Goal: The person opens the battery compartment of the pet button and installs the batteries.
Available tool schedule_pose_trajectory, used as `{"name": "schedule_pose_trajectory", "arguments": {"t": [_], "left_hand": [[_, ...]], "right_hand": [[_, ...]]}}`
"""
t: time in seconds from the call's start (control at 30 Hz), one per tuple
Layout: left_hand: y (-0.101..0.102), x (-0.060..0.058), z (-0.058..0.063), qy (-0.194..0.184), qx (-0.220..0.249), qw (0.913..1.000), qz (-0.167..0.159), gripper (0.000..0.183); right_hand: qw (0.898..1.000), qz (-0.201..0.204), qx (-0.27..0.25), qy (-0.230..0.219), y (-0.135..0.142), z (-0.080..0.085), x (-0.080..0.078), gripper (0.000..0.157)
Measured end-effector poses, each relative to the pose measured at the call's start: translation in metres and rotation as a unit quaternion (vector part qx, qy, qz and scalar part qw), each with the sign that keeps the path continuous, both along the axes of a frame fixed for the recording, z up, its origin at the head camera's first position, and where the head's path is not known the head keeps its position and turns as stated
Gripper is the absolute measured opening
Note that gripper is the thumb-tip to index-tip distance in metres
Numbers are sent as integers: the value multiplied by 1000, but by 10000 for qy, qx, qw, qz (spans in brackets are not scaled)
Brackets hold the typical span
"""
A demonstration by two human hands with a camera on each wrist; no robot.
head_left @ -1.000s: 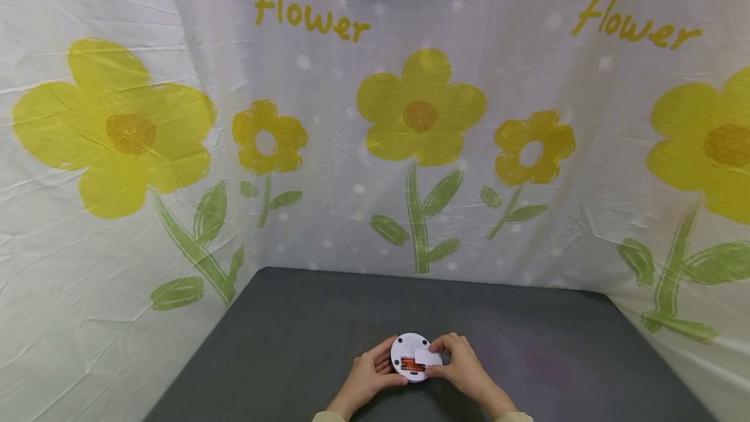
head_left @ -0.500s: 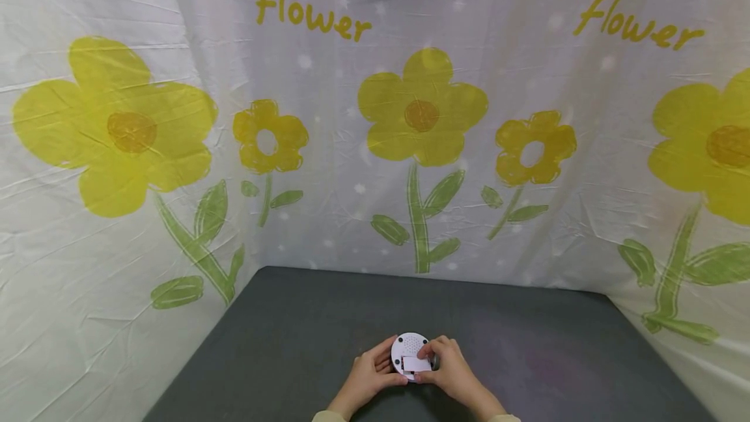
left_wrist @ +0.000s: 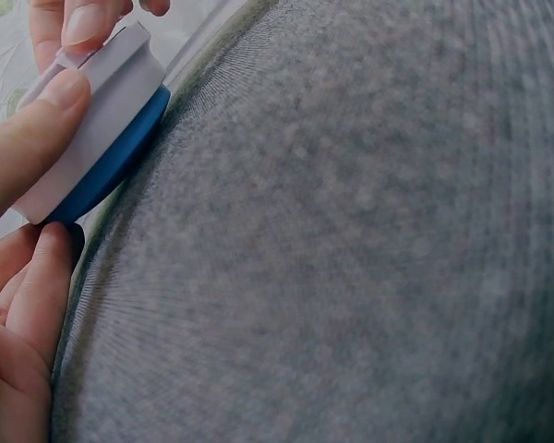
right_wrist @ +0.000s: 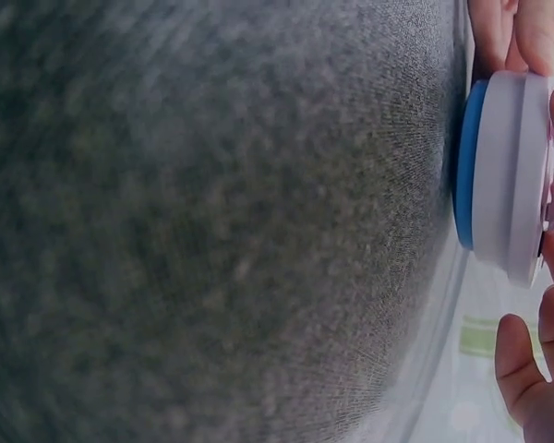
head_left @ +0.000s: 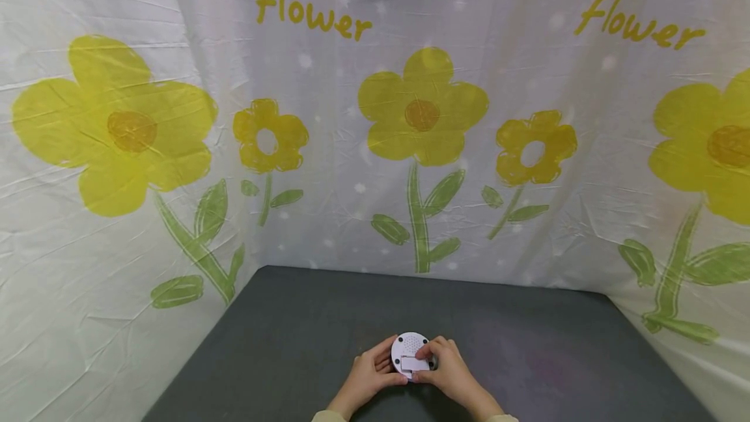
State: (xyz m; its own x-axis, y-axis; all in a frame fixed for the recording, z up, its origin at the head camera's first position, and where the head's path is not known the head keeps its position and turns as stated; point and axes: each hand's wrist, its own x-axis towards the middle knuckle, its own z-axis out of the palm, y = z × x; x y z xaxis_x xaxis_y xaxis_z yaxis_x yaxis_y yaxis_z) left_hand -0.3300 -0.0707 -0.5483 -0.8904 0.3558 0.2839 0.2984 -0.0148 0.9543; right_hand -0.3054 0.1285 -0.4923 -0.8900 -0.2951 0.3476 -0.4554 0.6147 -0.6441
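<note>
A round white device (head_left: 404, 346) with a perforated patch, small dark feet and a blue lower side (left_wrist: 120, 159) lies on the grey tabletop, its battery side facing up. My left hand (head_left: 368, 370) grips it by the left edge, thumb near me and fingers around the far side. My right hand (head_left: 456, 371) pinches a white battery cover (head_left: 413, 363) between thumb and fingers, over the battery compartment. The cover hides the batteries; whether it sits flush cannot be told. In the right wrist view, other fingers of my right hand (right_wrist: 540, 369) hang loosely beside the device (right_wrist: 503, 171).
The dark grey tabletop (head_left: 328, 318) stretches behind and to both sides of the hands. A white curtain (head_left: 334, 213) printed with yellow flowers and the word "flower" encloses the table at the back and sides.
My right hand has moved the battery cover left and down over the compartment, so the red-wrapped batteries seen earlier are now hidden. My left hand has kept its grip in place.
</note>
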Motion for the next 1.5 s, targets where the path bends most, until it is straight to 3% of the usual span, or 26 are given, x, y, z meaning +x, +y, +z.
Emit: {"name": "schedule_pose_trajectory", "arguments": {"t": [0.43, 0.87, 1.1, 1.5], "left_hand": [[-1, -1, 0, -35, -25, 10000, 19, 78], [0, -2, -2, 184, -45, 9998, -61, 78], [0, -1, -1, 77, -2, 10000, -35, 78], [0, 2, 5, -131, -42, 9999, 29, 78]], "right_hand": [[9997, -131, 50, 187, -2, 0, 0, 33], [9993, -226, 93, 291, -2, -1, -1, 27], [9988, -236, 132, 413, -4, -1, -1, 25], [9995, -187, 37, 239, -2, 1, 2, 17]]}}
